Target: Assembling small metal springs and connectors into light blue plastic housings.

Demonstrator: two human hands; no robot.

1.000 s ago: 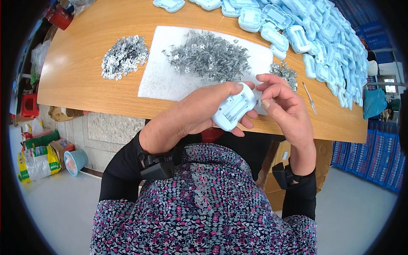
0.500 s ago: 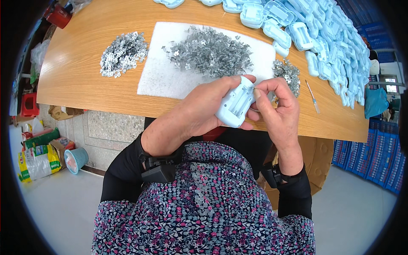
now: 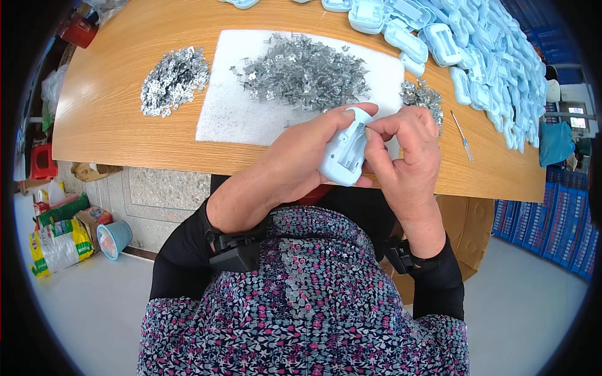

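Observation:
My left hand (image 3: 300,153) is closed around a light blue plastic housing (image 3: 337,155), its long recessed compartment facing up. Metal spring contacts show inside the recess, at the near end. Thumb and fingers of my right hand (image 3: 407,150) are pinched together at the far right edge of that compartment. Whatever sits between those fingertips is too small and hidden to make out. Just beyond both hands, a heap of small metal spring contacts (image 3: 304,72) lies on a white foam sheet (image 3: 216,122).
Flat silvery metal pieces (image 3: 174,81) form a pile at the left of the wooden table (image 3: 106,119). Another small metal pile (image 3: 423,99) lies right of the foam, near a thin pointed tool (image 3: 462,135). Many blue housings (image 3: 480,75) are heaped at the far right.
My right fingers have shifted slightly left and bent further over the compartment's edge. The housing stays in my left hand, in nearly the same place.

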